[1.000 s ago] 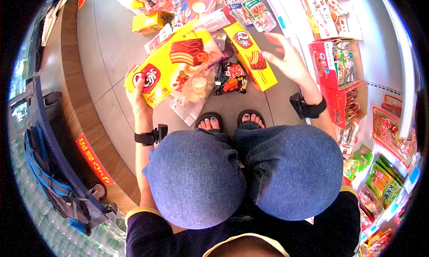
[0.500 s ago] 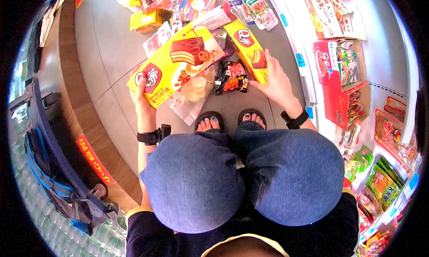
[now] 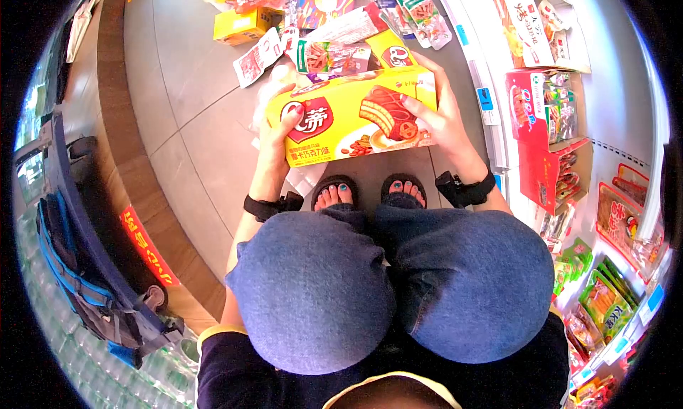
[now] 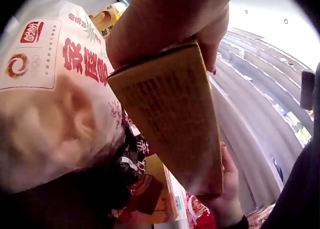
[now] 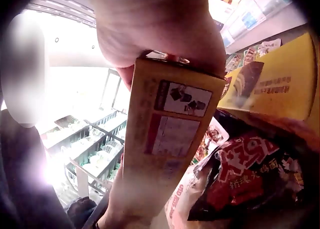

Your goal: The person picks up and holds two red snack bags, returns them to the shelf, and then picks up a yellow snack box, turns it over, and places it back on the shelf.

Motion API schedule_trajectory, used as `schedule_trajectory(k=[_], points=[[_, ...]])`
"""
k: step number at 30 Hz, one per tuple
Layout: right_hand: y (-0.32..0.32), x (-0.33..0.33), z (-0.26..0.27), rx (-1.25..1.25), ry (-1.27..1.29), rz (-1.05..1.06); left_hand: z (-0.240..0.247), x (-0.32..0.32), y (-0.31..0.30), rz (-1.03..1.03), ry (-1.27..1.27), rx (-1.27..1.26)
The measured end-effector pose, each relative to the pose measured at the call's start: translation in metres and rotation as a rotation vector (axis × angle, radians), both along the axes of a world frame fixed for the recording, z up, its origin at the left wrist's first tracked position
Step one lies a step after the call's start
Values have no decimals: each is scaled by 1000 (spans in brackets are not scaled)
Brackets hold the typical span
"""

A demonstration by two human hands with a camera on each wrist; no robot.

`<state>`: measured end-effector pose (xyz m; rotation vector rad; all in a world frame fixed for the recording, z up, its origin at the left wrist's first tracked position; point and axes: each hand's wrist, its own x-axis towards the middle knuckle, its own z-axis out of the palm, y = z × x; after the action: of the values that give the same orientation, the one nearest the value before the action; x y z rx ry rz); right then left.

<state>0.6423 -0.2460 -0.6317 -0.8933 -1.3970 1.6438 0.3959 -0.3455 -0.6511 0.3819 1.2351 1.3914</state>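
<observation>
Both hands grip a yellow snack-cake box [image 3: 341,124] by its two ends, in front of the knees. My left hand [image 3: 274,142] is at its left end, thumb on the front face. My right hand [image 3: 448,121] grips the right end, its thumb also on the front. One narrow side of the box [image 4: 165,99] shows in the left wrist view. A second yellow box [image 3: 390,47] lies just beyond, partly covered. Beside the held box in the right wrist view are a black noodle bag [image 5: 245,174] and that second box [image 5: 280,79].
Several snack packets [image 3: 334,56] and a small yellow carton [image 3: 243,26] lie on the tiled floor [image 3: 206,138] beyond the box. Shelves with a red carton [image 3: 530,124] run along the right. A wooden ledge [image 3: 128,138] borders the left.
The left hand has brought the yellow box rightward and turned it nearly level. The right hand has left the second box and now grips the held box's right end.
</observation>
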Motion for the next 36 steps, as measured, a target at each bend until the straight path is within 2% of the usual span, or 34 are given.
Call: schedule_trajectory(k=[3, 5, 7, 9, 12, 14, 15, 18, 20, 21, 25, 26, 27, 30, 31, 34, 36], points=[[-3, 0, 2, -29, -15, -27, 3, -1, 0, -31, 23, -10], [-3, 0, -3, -95, 0, -66, -1, -9, 1, -15, -163, -14], [-1, 0, -4, -263, 66, -86, -1, -12, -1, -20, -308, 12], [1, 3, -10, -436, 137, -116, -6, -13, -2, -25, -221, -35], [-2, 7, -15, -516, 146, -121, -8, -13, -2, -44, -167, -107], [-1, 7, -15, -515, 134, -114, -10, -12, -1, -32, -149, -169], [0, 7, -15, -516, 129, -112, -9, -12, 0, -50, -109, -95], [2, 9, 0, 23, -13, -57, 1, -13, 0, -165, 23, 107], [11, 14, 15, 134, -38, 42, 15, -23, 2, -321, 124, 222], [14, 16, 23, 157, -52, 76, 12, -29, 1, -336, 200, 204], [16, 17, 24, 218, -107, 147, 13, -32, 1, -302, 272, 302], [16, 14, 24, 253, -126, 160, 10, -36, 0, -274, 223, 280], [15, 13, 22, 192, -52, 188, 7, -42, -4, -245, 175, 253], [18, 19, 3, -123, 103, -27, -10, -60, -17, -69, 85, 182], [17, 24, -11, -42, -149, -123, -21, -70, -25, -58, 48, 155], [-6, 34, -34, 429, -1078, -8, -22, -72, -38, 36, -83, 82], [-16, 35, -42, 353, -1145, 43, -19, -66, -42, 84, -119, 94]])
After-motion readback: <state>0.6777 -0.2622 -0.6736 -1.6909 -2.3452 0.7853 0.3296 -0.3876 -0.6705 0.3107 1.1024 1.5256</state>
